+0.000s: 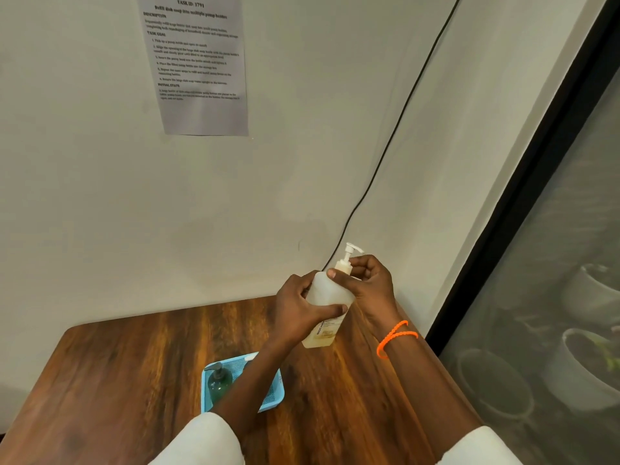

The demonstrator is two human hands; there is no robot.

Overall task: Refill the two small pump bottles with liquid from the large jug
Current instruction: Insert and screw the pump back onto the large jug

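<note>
The left hand [298, 310] grips the translucent pump bottle [327, 307] around its body, held above the far right of the wooden table [134, 357], steadying it. The right hand [365, 283] pinches the pump collar [344, 266], probably to twist it. A dark green pump bottle [218, 384] stands in the blue basket [273, 396] nearer.

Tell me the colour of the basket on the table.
Light blue; the basket shows in the head view, under the left forearm.

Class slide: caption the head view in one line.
Left hand grips translucent pump bottle; right hand pinches its pump collar.
</note>
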